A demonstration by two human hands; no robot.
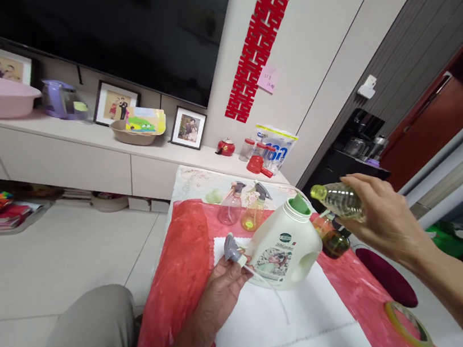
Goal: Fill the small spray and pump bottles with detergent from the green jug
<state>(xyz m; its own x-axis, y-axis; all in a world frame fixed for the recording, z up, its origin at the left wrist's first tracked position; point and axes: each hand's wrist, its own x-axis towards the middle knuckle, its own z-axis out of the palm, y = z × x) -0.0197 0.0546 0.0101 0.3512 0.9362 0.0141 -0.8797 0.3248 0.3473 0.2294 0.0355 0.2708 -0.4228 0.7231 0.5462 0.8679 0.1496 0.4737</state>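
In front of me a large pale green jug (263, 235) with a printed label stands upright on a white cloth (299, 332), its green-rimmed mouth facing up. My right hand (384, 215) is closed around a clear ribbed bottle (342, 200), tipped nearly on its side. The bottle's yellowish neck points left, just above and right of the jug's mouth, without touching it. I see no stream of liquid. Low beside the jug, my left hand (223, 293) grips a grey trigger spray head (231, 249), whose thin clear tube trails to the right.
Behind the jug stand a clear pink spray bottle (230, 208) and a yellow spray bottle (254, 214). Dark amber bottle (336, 244) sits to its right. A tape roll (408, 326) lies on the red table cover (181, 270). A low cabinet (61, 158) runs behind.
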